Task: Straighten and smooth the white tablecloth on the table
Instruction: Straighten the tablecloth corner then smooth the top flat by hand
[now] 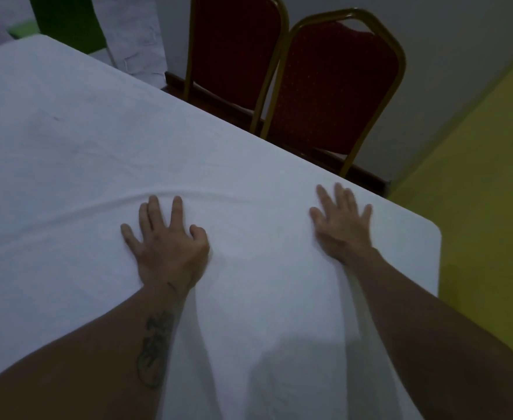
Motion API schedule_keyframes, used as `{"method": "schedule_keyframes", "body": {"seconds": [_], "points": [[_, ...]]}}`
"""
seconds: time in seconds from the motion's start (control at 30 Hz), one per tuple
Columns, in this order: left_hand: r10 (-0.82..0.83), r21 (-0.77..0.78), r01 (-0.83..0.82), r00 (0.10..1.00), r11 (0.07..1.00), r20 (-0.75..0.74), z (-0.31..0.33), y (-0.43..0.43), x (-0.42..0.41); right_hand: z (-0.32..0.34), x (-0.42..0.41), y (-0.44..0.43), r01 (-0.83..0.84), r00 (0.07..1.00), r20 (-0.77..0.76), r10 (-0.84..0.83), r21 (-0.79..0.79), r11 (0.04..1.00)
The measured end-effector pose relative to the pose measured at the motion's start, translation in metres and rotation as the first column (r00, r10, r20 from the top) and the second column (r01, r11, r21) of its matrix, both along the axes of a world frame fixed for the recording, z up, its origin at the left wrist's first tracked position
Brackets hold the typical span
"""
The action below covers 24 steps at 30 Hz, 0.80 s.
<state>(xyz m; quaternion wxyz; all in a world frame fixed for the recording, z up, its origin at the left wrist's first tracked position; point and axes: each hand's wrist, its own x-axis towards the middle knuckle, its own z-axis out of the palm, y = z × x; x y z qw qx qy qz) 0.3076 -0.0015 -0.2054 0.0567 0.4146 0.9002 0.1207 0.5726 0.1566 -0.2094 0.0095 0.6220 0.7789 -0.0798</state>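
Softness decides this: the thin white fabric tablecloth [67, 140], spread over the desk [432, 237], is light and bunches easily. My left hand [166, 247] and right hand [341, 227] press flat, fingers [177, 207] spread, gripping nothing; sliding palms should chase the long ridge [234, 197] out, I judge

Both hands lie palm-down on the cloth [67, 140], fingers spread. A long fold [91, 206] runs just past the left hand [166, 247] fingertips, and its thumb is bent inward. The right hand [341, 225] is blurred but seems flat. Two red chairs [334, 92] stand beyond its fingertips, past the cloth's edge. Soft folds sit beside both wrists.
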Motion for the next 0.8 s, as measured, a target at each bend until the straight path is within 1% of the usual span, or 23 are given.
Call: {"method": "schedule_keyframes", "body": {"seconds": [0.13, 0.2, 0.23, 0.27, 0.33, 0.4, 0.43, 0.5, 0.57, 0.63, 0.7, 0.73, 0.8], "points": [[-0.008, -0.017, 0.007, 1.000, 1.000, -0.012, -0.001, 0.001, 0.000, 0.006, 0.052, 0.006, 0.231, 0.973, 0.025, -0.230, -0.056, 0.971], [-0.016, -0.022, 0.016, 1.000, 1.000, -0.014, 0.000, 0.001, 0.000, 0.011, 0.041, -0.001, 0.309, 0.951, 0.030, -0.308, -0.078, 0.948], [-0.017, -0.024, 0.017, 1.000, 1.000, -0.007, 0.000, 0.001, 0.000, 0.014, 0.026, -0.008, 0.310, 0.950, 0.001, -0.311, -0.069, 0.948], [-0.016, -0.027, 0.017, 1.000, 1.000, 0.004, 0.001, 0.001, 0.000, 0.016, 0.007, -0.017, 0.277, 0.959, -0.046, -0.279, -0.054, 0.959], [-0.023, -0.034, 0.024, 1.000, 0.999, 0.017, 0.002, 0.001, -0.001, 0.018, -0.039, -0.047, 0.160, 0.974, -0.155, -0.164, -0.038, 0.986], [-0.048, -0.050, 0.049, 0.999, 0.998, 0.019, 0.003, 0.000, -0.001, 0.015, -0.084, -0.088, 0.072, 0.971, -0.225, -0.080, -0.045, 0.996], [-0.053, -0.053, 0.054, 0.998, 0.997, 0.024, 0.004, -0.001, -0.002, 0.011, -0.101, -0.107, 0.040, 0.973, -0.227, -0.049, -0.045, 0.998], [-0.048, -0.051, 0.050, 0.998, 0.997, 0.043, 0.006, -0.001, -0.003, 0.001, -0.119, -0.134, -0.006, 0.987, -0.163, 0.002, -0.026, 1.000], [-0.073, -0.052, 0.076, 0.996, 0.996, 0.049, 0.007, 0.000, -0.003, -0.003, -0.111, -0.143, 0.014, 0.995, -0.098, -0.014, 0.003, 1.000], [-0.096, -0.065, 0.099, 0.994, 0.993, 0.052, 0.007, 0.000, -0.005, -0.004, -0.090, -0.148, 0.089, 0.992, -0.088, -0.087, 0.018, 0.996], [-0.115, -0.083, 0.119, 0.992, 0.989, 0.049, 0.005, -0.002, -0.007, -0.004, -0.060, -0.156, 0.212, 0.974, -0.078, -0.211, 0.007, 0.977], [-0.134, -0.088, 0.138, 0.990, 0.986, 0.048, 0.004, -0.005, -0.008, -0.002, -0.045, -0.163, 0.293, 0.954, -0.068, -0.293, -0.001, 0.956], [-0.222, -0.105, 0.226, 0.974, 0.969, 0.043, 0.004, -0.013, -0.010, 0.006, -0.021, -0.183, 0.468, 0.882, -0.037, -0.469, -0.044, 0.883]]}}
